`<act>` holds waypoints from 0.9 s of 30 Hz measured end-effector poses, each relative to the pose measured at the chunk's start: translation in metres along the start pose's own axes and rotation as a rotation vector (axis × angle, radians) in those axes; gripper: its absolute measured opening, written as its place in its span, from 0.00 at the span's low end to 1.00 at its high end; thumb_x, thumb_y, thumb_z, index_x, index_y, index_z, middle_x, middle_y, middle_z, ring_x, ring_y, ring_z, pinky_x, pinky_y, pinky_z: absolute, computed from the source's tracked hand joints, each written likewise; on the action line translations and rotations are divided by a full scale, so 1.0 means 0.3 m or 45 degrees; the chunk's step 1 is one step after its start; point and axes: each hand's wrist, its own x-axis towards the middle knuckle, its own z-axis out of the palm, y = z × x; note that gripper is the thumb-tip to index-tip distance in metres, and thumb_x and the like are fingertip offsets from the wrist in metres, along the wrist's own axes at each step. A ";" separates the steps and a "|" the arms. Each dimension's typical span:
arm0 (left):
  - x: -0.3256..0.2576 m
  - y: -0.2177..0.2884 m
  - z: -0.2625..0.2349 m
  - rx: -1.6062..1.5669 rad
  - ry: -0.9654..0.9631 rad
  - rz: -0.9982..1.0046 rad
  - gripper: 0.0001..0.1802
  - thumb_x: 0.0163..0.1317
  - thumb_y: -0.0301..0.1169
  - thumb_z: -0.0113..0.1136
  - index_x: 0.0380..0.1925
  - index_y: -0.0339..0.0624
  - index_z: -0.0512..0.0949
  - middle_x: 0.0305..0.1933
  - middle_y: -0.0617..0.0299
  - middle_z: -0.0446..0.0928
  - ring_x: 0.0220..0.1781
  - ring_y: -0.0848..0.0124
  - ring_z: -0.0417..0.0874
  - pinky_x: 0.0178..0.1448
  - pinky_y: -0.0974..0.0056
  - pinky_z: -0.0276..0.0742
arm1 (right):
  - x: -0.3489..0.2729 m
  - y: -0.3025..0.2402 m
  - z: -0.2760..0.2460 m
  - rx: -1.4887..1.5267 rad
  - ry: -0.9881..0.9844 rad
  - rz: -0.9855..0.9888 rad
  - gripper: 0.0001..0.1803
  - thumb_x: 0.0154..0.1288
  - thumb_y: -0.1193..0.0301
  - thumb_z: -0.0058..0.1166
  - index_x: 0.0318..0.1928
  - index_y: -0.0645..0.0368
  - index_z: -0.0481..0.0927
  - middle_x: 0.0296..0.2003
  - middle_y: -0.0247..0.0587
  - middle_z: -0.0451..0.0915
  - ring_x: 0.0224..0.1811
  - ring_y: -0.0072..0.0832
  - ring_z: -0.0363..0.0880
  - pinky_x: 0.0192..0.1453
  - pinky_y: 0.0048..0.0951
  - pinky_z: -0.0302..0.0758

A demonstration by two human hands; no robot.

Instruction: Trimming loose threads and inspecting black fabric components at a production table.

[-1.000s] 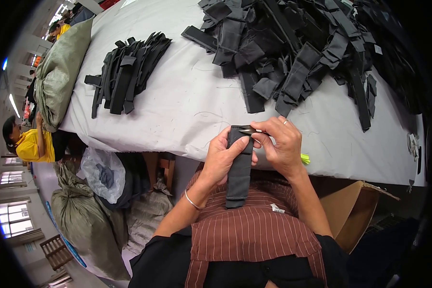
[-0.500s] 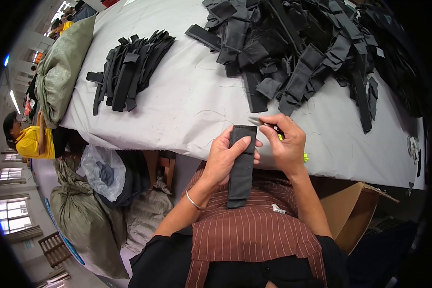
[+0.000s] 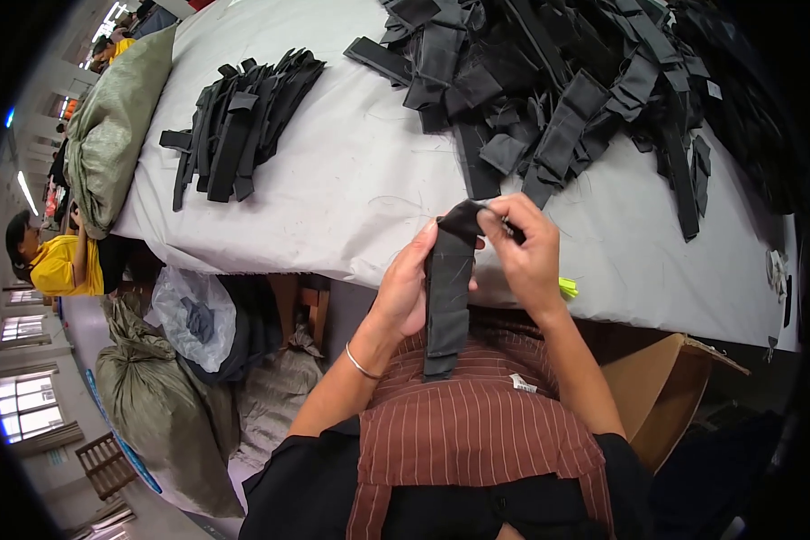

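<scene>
Furthest left we see a person in a yellow shirt (image 3: 63, 265), beside the surface's left edge. Along that edge, on the surface (image 3: 351, 162), lies a full grey-green sack (image 3: 121, 117); a tied sack (image 3: 157, 405) stands on the floor below. Next we find a clear plastic bag (image 3: 184, 301) with dark cloth inside, in front of the near edge. Near the left edge, black strips sit in a neat row (image 3: 243, 126).

Further right, the left hand (image 3: 407, 283) grips a black fabric strip (image 3: 450, 279) along its side, a bracelet (image 3: 362, 360) at the wrist. We see the strip held at the middle of the near edge, its lower end hanging over the striped brown apron (image 3: 477, 441). The right hand (image 3: 526, 247) pinches the strip's bent top end; something dark, mostly hidden, shows behind its fingers.

Beyond, a loose heap of black strips (image 3: 531, 99) spreads toward the far right corner. We notice a bright green object (image 3: 568, 287) by the right wrist, then an open cardboard box (image 3: 648, 387) below the near edge.
</scene>
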 end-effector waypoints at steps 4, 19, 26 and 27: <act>0.006 -0.020 -0.016 -0.124 -0.006 -0.042 0.24 0.75 0.46 0.36 0.57 0.40 0.68 0.46 0.54 0.77 0.38 0.70 0.79 0.41 0.62 0.81 | 0.021 -0.027 0.004 0.208 -0.041 0.395 0.10 0.64 0.71 0.59 0.29 0.65 0.77 0.21 0.28 0.70 0.23 0.13 0.62 0.27 0.19 0.59; 0.008 0.018 -0.009 0.117 0.211 0.050 0.20 0.68 0.46 0.51 0.43 0.39 0.73 0.31 0.57 0.80 0.27 0.75 0.80 0.29 0.71 0.78 | 0.011 -0.028 0.026 -0.082 0.014 0.181 0.13 0.55 0.72 0.63 0.41 0.60 0.78 0.28 0.37 0.80 0.29 0.27 0.77 0.35 0.29 0.73; 0.010 0.015 -0.025 0.080 0.356 0.050 0.20 0.67 0.46 0.52 0.41 0.38 0.74 0.31 0.56 0.80 0.29 0.74 0.80 0.30 0.69 0.79 | -0.130 -0.066 -0.053 -0.381 -0.253 -0.056 0.14 0.50 0.69 0.67 0.39 0.56 0.81 0.25 0.36 0.77 0.27 0.33 0.74 0.31 0.31 0.69; 0.012 0.010 -0.021 0.028 0.355 0.052 0.20 0.67 0.46 0.53 0.41 0.38 0.74 0.31 0.56 0.80 0.29 0.73 0.81 0.30 0.69 0.79 | -0.141 -0.068 -0.044 -0.390 -0.243 -0.095 0.13 0.48 0.70 0.67 0.37 0.55 0.82 0.24 0.35 0.77 0.26 0.31 0.74 0.30 0.31 0.67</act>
